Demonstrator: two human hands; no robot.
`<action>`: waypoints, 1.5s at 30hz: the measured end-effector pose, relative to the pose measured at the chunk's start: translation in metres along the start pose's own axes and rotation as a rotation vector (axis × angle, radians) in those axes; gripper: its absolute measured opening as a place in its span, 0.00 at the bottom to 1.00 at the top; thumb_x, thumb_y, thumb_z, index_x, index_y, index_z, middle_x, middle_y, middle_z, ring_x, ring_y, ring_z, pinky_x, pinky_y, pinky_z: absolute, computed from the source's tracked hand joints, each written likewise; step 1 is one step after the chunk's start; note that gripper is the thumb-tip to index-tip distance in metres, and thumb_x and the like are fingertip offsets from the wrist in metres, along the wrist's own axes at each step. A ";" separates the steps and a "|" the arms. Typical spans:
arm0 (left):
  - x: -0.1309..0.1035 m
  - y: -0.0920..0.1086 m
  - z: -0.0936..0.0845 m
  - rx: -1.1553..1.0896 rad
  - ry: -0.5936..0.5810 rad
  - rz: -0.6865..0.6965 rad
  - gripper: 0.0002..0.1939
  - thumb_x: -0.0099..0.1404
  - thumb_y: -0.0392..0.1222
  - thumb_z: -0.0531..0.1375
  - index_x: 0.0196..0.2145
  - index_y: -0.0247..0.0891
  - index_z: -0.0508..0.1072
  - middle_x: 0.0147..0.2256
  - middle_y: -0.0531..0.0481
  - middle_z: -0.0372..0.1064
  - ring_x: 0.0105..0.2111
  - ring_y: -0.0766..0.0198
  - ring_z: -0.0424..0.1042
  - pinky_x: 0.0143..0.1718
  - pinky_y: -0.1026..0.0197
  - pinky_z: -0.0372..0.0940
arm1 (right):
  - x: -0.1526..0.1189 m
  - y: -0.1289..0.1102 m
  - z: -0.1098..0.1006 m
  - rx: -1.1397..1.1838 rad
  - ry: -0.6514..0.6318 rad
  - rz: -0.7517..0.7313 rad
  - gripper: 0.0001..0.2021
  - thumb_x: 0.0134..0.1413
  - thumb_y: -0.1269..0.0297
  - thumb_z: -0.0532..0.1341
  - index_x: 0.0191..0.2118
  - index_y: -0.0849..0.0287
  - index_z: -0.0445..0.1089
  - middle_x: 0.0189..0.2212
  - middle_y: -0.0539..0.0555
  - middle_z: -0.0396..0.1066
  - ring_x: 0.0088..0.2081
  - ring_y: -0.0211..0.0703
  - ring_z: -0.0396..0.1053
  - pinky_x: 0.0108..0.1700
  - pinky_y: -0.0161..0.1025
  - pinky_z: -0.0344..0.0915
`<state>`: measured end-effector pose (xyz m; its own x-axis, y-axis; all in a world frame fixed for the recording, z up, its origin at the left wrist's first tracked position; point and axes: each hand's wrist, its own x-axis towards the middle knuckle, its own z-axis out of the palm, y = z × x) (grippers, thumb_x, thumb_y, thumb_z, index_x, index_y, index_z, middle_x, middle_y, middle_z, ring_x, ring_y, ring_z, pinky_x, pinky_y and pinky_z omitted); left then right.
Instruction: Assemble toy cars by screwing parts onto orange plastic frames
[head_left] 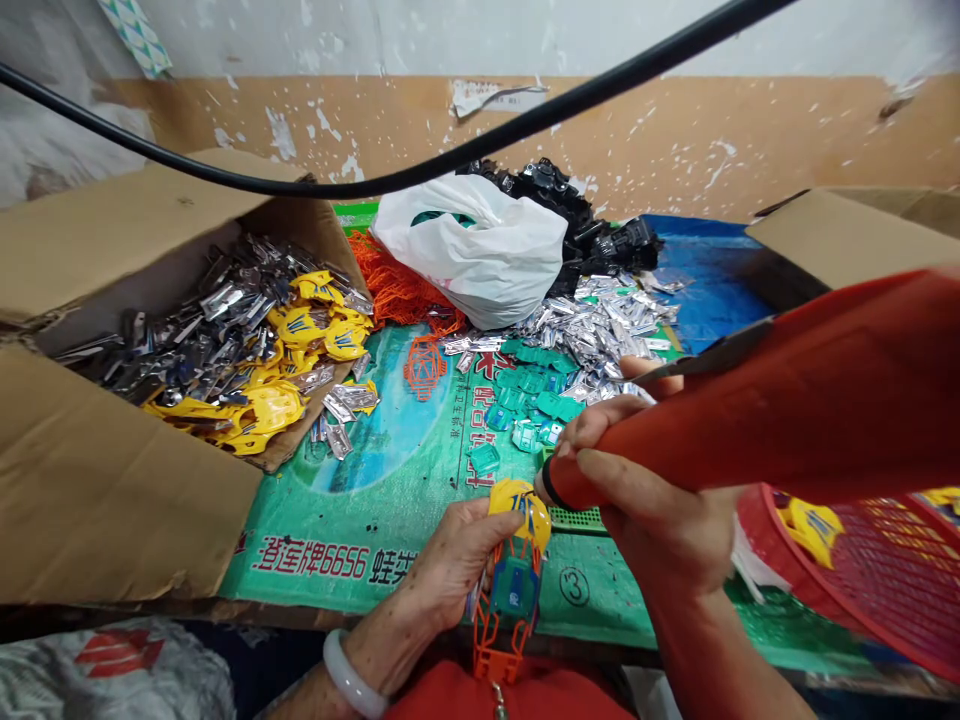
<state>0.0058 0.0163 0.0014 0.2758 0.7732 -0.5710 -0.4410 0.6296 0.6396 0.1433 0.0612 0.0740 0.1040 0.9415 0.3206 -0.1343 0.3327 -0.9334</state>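
A toy car assembly point(516, 590) is pinched in my left hand point(459, 560), near the front edge of the table. It has a yellow front shell point(519, 508), an orange frame point(499, 640) and a teal centre piece. My right hand point(660, 520) is wrapped round a red electric screwdriver point(720, 410), which slants in from the right. The screwdriver's black-ringed tip meets the yellow shell's right side; the exact contact point is too small to make out. Loose teal pieces point(525, 390) and one orange frame part point(425, 367) lie on the table beyond my hands.
At left, an open cardboard box point(112, 480) holds shiny silver and yellow parts. A white plastic bag point(480, 250), orange frames point(382, 275), black parts point(555, 200) and silver pieces point(600, 320) are at the back. A red basket point(877, 570) stands right. A black cable point(360, 188) crosses above.
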 end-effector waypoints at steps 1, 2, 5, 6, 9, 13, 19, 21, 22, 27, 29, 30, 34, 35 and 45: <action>0.000 0.000 0.001 -0.003 0.002 -0.002 0.16 0.49 0.46 0.69 0.30 0.30 0.75 0.20 0.50 0.71 0.18 0.70 0.66 0.19 0.69 0.61 | 0.000 0.000 0.000 0.000 -0.003 -0.006 0.07 0.41 0.69 0.68 0.28 0.55 0.70 0.27 0.49 0.69 0.29 0.41 0.69 0.35 0.45 0.71; 0.000 0.000 0.002 -0.007 0.004 -0.003 0.16 0.48 0.46 0.69 0.30 0.29 0.75 0.20 0.50 0.71 0.18 0.70 0.66 0.19 0.69 0.61 | 0.000 0.001 0.000 -0.001 -0.006 -0.012 0.06 0.42 0.69 0.68 0.27 0.54 0.70 0.26 0.49 0.69 0.29 0.41 0.69 0.35 0.45 0.71; -0.001 0.001 0.004 -0.018 0.002 -0.007 0.17 0.48 0.46 0.70 0.31 0.28 0.76 0.20 0.50 0.71 0.18 0.70 0.66 0.20 0.69 0.61 | -0.001 0.002 0.000 -0.007 -0.013 -0.015 0.05 0.43 0.68 0.68 0.26 0.54 0.71 0.26 0.49 0.68 0.29 0.41 0.69 0.34 0.45 0.71; -0.001 0.000 0.004 -0.019 0.001 -0.005 0.17 0.48 0.46 0.70 0.31 0.28 0.76 0.21 0.49 0.71 0.18 0.70 0.67 0.20 0.69 0.62 | -0.001 0.002 -0.001 -0.009 -0.015 -0.011 0.05 0.43 0.68 0.68 0.26 0.54 0.71 0.26 0.49 0.68 0.30 0.42 0.69 0.33 0.45 0.71; 0.000 0.000 0.004 -0.024 -0.001 0.001 0.18 0.48 0.46 0.70 0.31 0.28 0.76 0.21 0.48 0.71 0.19 0.69 0.67 0.21 0.68 0.62 | -0.002 0.003 -0.001 -0.015 -0.017 -0.005 0.05 0.42 0.68 0.68 0.26 0.54 0.71 0.26 0.50 0.69 0.30 0.42 0.69 0.33 0.46 0.72; 0.000 -0.002 0.004 -0.035 -0.012 0.007 0.18 0.48 0.46 0.70 0.31 0.28 0.76 0.21 0.48 0.71 0.20 0.69 0.68 0.22 0.69 0.62 | -0.003 0.003 -0.002 -0.021 -0.035 -0.014 0.06 0.42 0.70 0.67 0.26 0.54 0.70 0.26 0.49 0.69 0.30 0.43 0.69 0.33 0.46 0.72; 0.001 -0.002 0.004 -0.023 0.003 0.008 0.17 0.49 0.46 0.70 0.30 0.28 0.77 0.20 0.49 0.71 0.18 0.69 0.67 0.20 0.69 0.61 | -0.004 0.005 -0.002 -0.010 -0.060 -0.018 0.06 0.44 0.71 0.66 0.29 0.52 0.71 0.26 0.49 0.69 0.30 0.44 0.70 0.33 0.48 0.71; 0.001 -0.003 0.003 -0.008 0.002 0.009 0.17 0.49 0.46 0.69 0.31 0.28 0.77 0.20 0.49 0.71 0.18 0.69 0.67 0.20 0.69 0.60 | -0.004 0.006 -0.002 -0.007 -0.063 -0.017 0.07 0.43 0.70 0.66 0.30 0.52 0.70 0.26 0.49 0.69 0.30 0.44 0.70 0.33 0.48 0.71; 0.001 -0.003 0.003 0.002 0.006 0.009 0.17 0.49 0.46 0.69 0.31 0.29 0.77 0.20 0.49 0.71 0.17 0.70 0.66 0.19 0.69 0.60 | -0.004 0.006 -0.002 -0.005 -0.064 -0.016 0.07 0.43 0.70 0.66 0.30 0.52 0.70 0.26 0.49 0.69 0.29 0.44 0.70 0.33 0.48 0.71; 0.001 -0.004 0.001 0.065 0.045 0.029 0.17 0.48 0.48 0.69 0.28 0.29 0.77 0.20 0.49 0.71 0.17 0.69 0.66 0.19 0.68 0.59 | -0.005 0.007 0.000 0.020 -0.080 -0.013 0.09 0.43 0.70 0.67 0.32 0.51 0.69 0.26 0.48 0.69 0.28 0.43 0.70 0.32 0.47 0.71; 0.001 -0.004 0.001 0.080 0.056 0.031 0.17 0.48 0.49 0.69 0.28 0.30 0.77 0.19 0.49 0.72 0.16 0.70 0.65 0.18 0.68 0.57 | -0.006 0.008 0.000 0.046 -0.083 0.002 0.14 0.43 0.71 0.67 0.37 0.49 0.69 0.26 0.47 0.69 0.28 0.43 0.70 0.32 0.47 0.71; 0.000 -0.004 0.001 0.084 0.060 0.032 0.17 0.48 0.49 0.69 0.28 0.30 0.77 0.19 0.50 0.71 0.16 0.70 0.64 0.17 0.69 0.57 | -0.007 0.008 0.000 0.061 -0.084 0.010 0.17 0.43 0.71 0.67 0.40 0.47 0.68 0.26 0.47 0.69 0.28 0.43 0.70 0.33 0.47 0.71; -0.001 -0.004 -0.001 0.095 0.046 0.067 0.15 0.49 0.48 0.68 0.24 0.32 0.76 0.19 0.51 0.70 0.17 0.70 0.64 0.18 0.69 0.56 | -0.009 0.014 0.001 0.089 -0.092 0.018 0.23 0.42 0.69 0.68 0.46 0.46 0.64 0.25 0.45 0.68 0.28 0.43 0.70 0.34 0.47 0.72; -0.001 -0.004 -0.002 0.101 0.043 0.078 0.15 0.49 0.48 0.68 0.23 0.32 0.76 0.18 0.51 0.70 0.18 0.70 0.64 0.18 0.69 0.56 | -0.009 0.016 0.001 0.087 -0.095 0.016 0.23 0.42 0.68 0.68 0.46 0.47 0.64 0.25 0.45 0.68 0.28 0.43 0.70 0.34 0.47 0.71; 0.000 0.004 -0.004 -0.010 0.005 0.019 0.16 0.47 0.45 0.70 0.28 0.29 0.77 0.20 0.49 0.72 0.18 0.69 0.67 0.20 0.68 0.61 | -0.004 0.007 -0.001 0.117 -0.059 0.009 0.14 0.41 0.64 0.69 0.38 0.52 0.69 0.25 0.46 0.69 0.27 0.41 0.68 0.36 0.46 0.69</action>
<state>0.0010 0.0189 0.0021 0.2633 0.7844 -0.5616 -0.4543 0.6144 0.6451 0.1430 0.0598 0.0658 0.0448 0.9447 0.3248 -0.2496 0.3254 -0.9120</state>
